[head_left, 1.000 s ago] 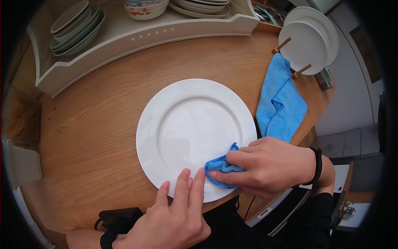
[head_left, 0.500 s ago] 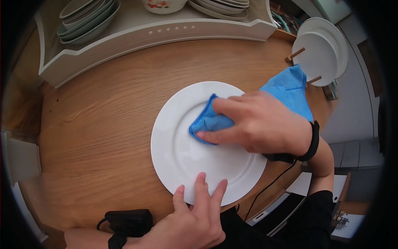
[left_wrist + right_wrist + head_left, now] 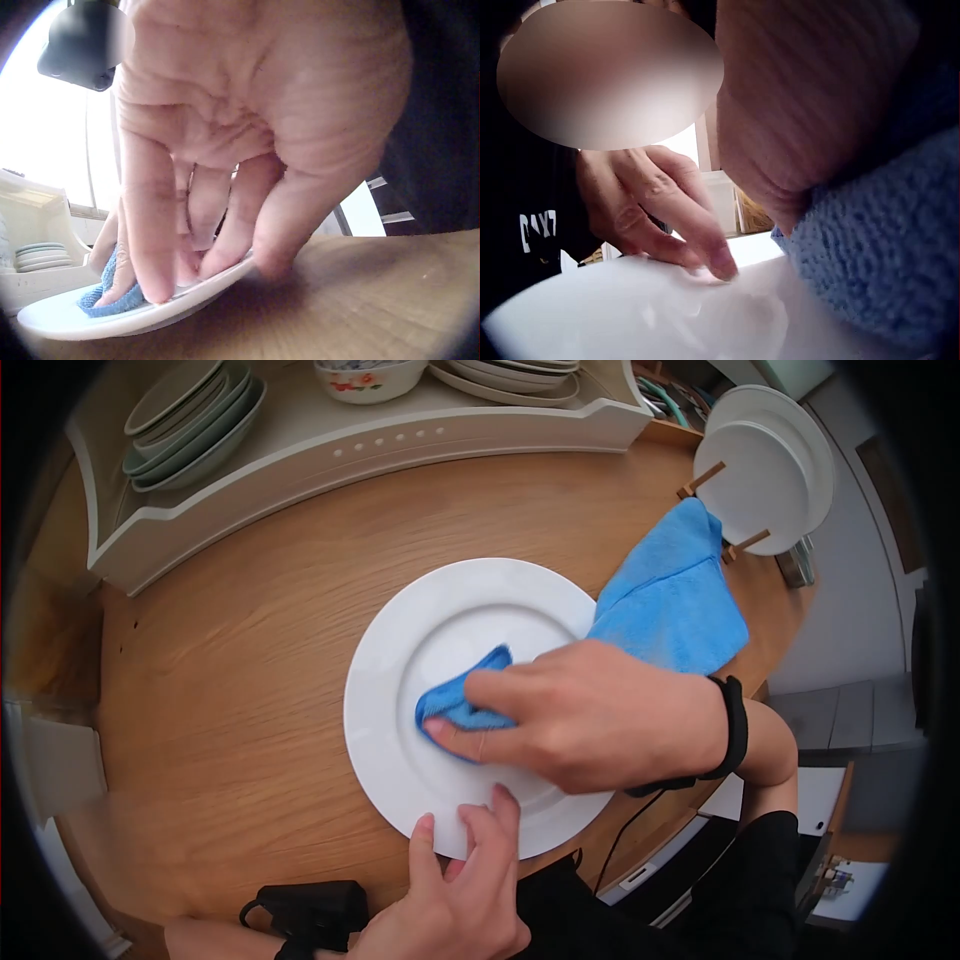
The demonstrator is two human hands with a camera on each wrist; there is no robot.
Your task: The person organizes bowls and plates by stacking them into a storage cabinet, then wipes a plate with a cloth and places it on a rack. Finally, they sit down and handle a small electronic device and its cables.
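Observation:
A white plate lies on the wooden table. My right hand grips a bunched blue cloth between thumb and fingers, pressed on the left-centre of the plate's well. In the right wrist view the cloth fills the right side, close to the palm. My left hand touches the plate's near rim with spread, slightly bent fingertips. The left wrist view shows fingertips on the plate's upper face and one digit at its edge. The right hand hides part of the plate.
A larger blue cloth lies right of the plate, partly behind my right hand. White plates stand in a wooden rack at the back right. A cream shelf with bowls and dishes runs along the back. A black device sits at the near left.
My right hand has carried the small cloth from the near-right rim up over the plate, then left and down within the well. My left fingertips remain at the near rim, their spread changed.

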